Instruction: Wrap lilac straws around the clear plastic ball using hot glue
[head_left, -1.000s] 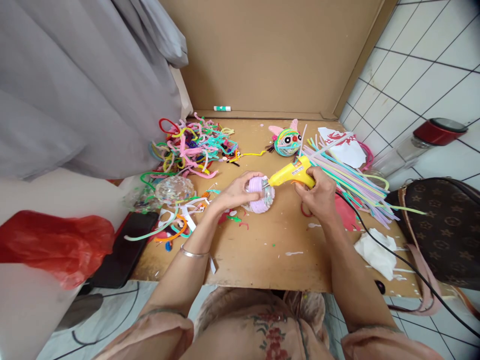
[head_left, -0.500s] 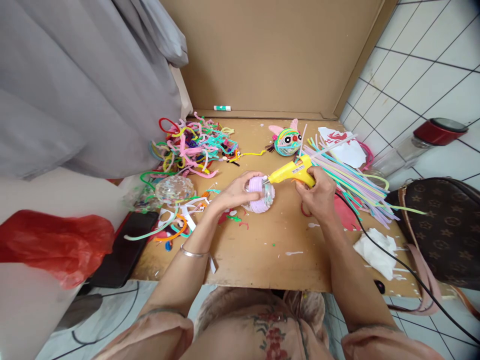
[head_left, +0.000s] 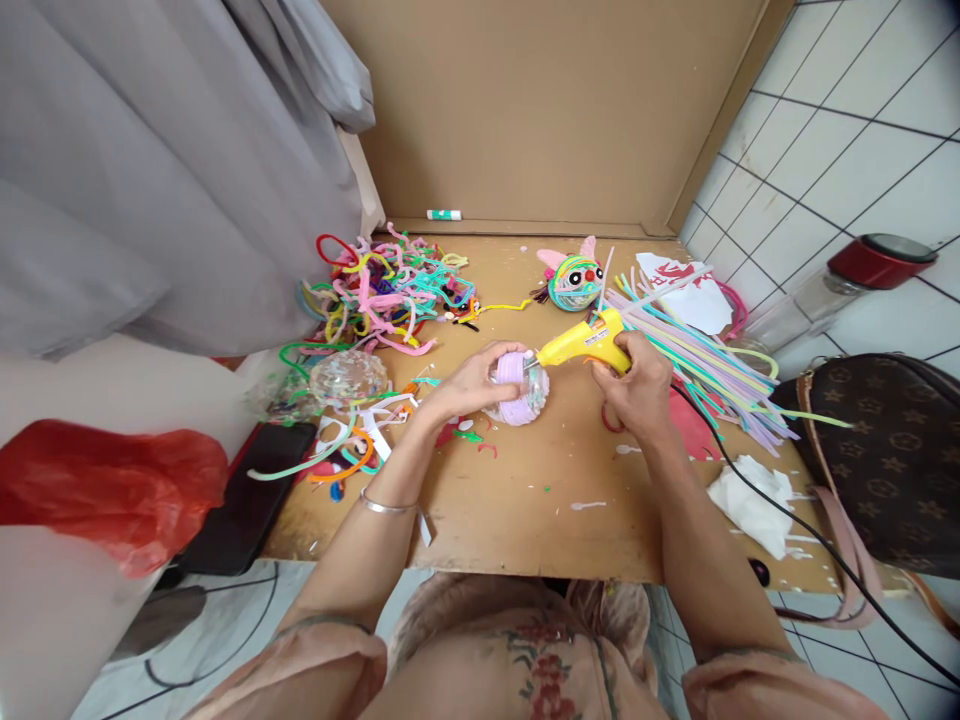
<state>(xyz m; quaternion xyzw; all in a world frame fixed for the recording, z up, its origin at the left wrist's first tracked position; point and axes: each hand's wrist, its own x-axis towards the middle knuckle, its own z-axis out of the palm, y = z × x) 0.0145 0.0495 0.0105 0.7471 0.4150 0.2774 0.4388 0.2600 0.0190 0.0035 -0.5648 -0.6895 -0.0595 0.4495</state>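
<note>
Here, left fingers (head_left: pixel 508 392) pinching lilac ball (head_left: pixel 516 411), right fingers (head_left: pixel 609 385) gripping glue gun (head_left: pixel 576 343) (pipe cleaners (head_left: pixel 701 365) fanned beyond)

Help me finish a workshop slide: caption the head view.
Left hand holds a round, lilac-banded ball; right hand points a yellow plastic glue gun at it.

A grey curtain (head_left: pixel 187 170) hangs at the far left. Nearer on the left, a red plastic bag (head_left: pixel 120 490) lies beside a flat dark device (head_left: pixel 251 505). A white-and-green tube (head_left: pixel 444 215) lies at the far edge by a brown board (head_left: pixel 532 110). On the right, a clear bottle with a red lid (head_left: pixel 821 292) stands near a white tiled wall (head_left: pixel 870 90), beyond a brown patterned handbag (head_left: pixel 892 460).
</note>
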